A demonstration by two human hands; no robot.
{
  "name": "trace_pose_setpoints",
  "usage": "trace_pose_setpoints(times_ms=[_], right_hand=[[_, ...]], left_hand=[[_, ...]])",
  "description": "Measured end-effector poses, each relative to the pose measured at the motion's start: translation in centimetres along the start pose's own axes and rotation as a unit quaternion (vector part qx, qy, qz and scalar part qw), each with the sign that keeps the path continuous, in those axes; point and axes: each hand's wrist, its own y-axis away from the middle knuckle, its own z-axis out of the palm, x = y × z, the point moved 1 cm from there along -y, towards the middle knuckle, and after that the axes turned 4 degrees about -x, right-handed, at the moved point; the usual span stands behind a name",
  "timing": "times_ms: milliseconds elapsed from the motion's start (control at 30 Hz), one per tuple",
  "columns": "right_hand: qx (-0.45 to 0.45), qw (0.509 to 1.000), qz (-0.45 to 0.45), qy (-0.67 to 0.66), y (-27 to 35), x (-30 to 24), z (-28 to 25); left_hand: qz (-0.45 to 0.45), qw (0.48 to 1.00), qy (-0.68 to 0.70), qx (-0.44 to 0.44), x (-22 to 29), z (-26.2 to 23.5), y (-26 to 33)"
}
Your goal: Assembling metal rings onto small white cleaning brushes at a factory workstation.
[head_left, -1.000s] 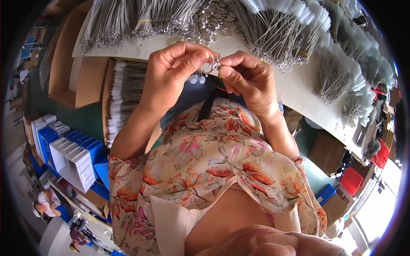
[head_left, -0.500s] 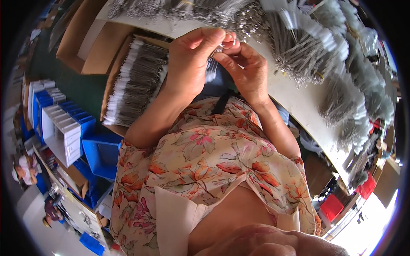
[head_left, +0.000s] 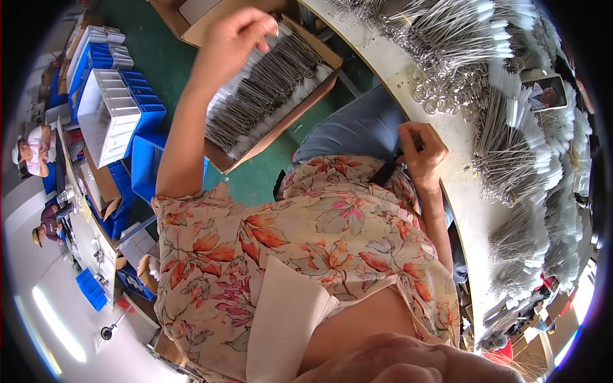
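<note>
My left hand (head_left: 235,45) is raised over a cardboard box (head_left: 286,122), with thumb and fingers pinched together. A small pale bit shows at its fingertips, too small to name. Rows of thin wire brushes (head_left: 265,89) with white bristle ends fill the box. Near the table's edge, my right hand (head_left: 424,156) has its fingers curled in; whatever they may hold is hidden. On the table (head_left: 463,150) beside it lie heaps of similar wire brushes (head_left: 504,137) with looped ends.
A phone (head_left: 546,94) with a lit screen rests among the brushes at right. Another cardboard box (head_left: 191,29) stands behind the full one. White and blue crates (head_left: 118,115) are stacked at left. Two people (head_left: 35,150) work at a far bench.
My hands have parted from in front of me. The left has moved left over the box, and the right has dropped toward the table's edge. The view has turned rightward.
</note>
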Motion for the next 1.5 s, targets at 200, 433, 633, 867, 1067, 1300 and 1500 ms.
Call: trace_pose_setpoints(times_ms=[200, 433, 633, 867, 1067, 1300, 1500], right_hand=[[-0.02, 0.999, -0.032, 0.002, -0.5, 0.5, 0.0], [-0.016, 0.999, -0.049, -0.004, -0.5, 1.4, -0.1], [-0.023, 0.999, -0.036, -0.015, -1.3, 1.1, -0.2], [-0.104, 0.99, -0.017, -0.089, -1.5, -0.2, -2.4], [-0.187, 0.939, 0.01, -0.287, -1.2, -2.5, -7.7], [0.061, 0.964, -0.045, -0.257, 0.7, -2.5, -20.1], [0.214, 0.966, 0.086, -0.116, 0.5, -0.2, -31.7]], left_hand=[[0.019, 0.893, -0.364, -0.264, -12.0, 9.8, 0.5], [0.018, 0.82, -0.454, -0.349, -23.6, 15.5, -5.3], [-0.007, 0.958, -0.28, -0.054, -26.7, 17.0, -4.0], [-0.053, 0.959, -0.179, 0.215, -17.9, 8.9, -2.9], [0.178, 0.941, 0.002, 0.289, 4.1, 3.1, -14.4], [0.134, 0.989, 0.008, -0.06, 10.4, 12.8, -36.2], [-0.108, 0.988, -0.002, -0.112, 8.2, 19.8, -44.5]])
